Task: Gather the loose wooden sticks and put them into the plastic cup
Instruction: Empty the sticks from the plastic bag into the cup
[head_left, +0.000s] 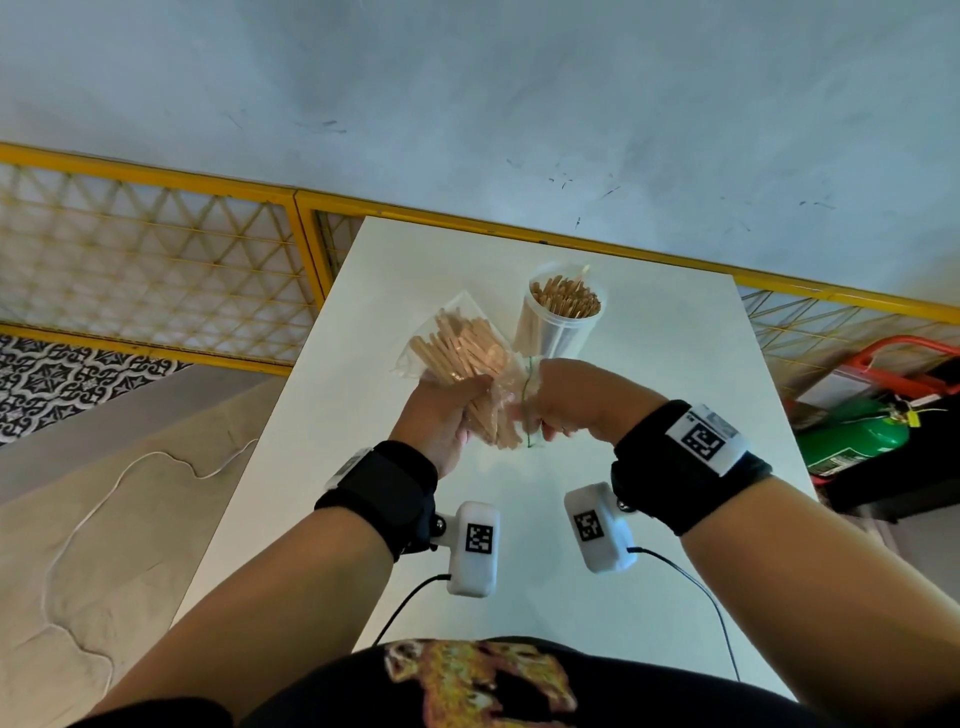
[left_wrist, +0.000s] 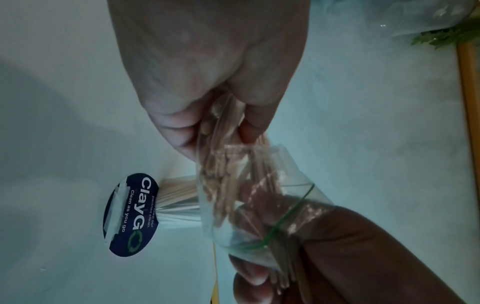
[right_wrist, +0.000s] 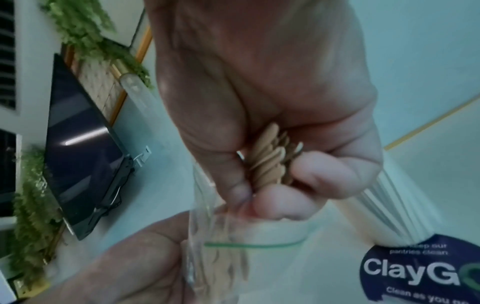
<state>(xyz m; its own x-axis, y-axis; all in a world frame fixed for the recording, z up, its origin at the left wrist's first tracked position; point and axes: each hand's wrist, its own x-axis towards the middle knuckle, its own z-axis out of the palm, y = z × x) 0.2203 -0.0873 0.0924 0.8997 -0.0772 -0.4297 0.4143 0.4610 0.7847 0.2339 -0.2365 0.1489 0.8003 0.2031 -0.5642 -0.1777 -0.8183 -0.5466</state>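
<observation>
A clear zip bag (head_left: 457, 353) full of flat wooden sticks (head_left: 462, 345) is held up over the white table (head_left: 649, 374). My left hand (head_left: 449, 421) grips the bag round its lower part, its thumb and fingers pinching plastic and sticks (left_wrist: 221, 131). My right hand (head_left: 563, 400) is at the bag's green-lined mouth and grips a bundle of stick ends (right_wrist: 267, 160). The clear plastic cup (head_left: 558, 317) stands upright just behind my hands, with several sticks standing in it. Seen from the left wrist, the cup (left_wrist: 179, 201) lies beyond the bag (left_wrist: 259, 185).
A dark blue round sticker (left_wrist: 130, 214) sits at the cup's base. A yellow railing (head_left: 291, 197) runs behind the table's far edge. On the floor to the right lie a green fire extinguisher (head_left: 852, 436) and a red frame (head_left: 893, 358).
</observation>
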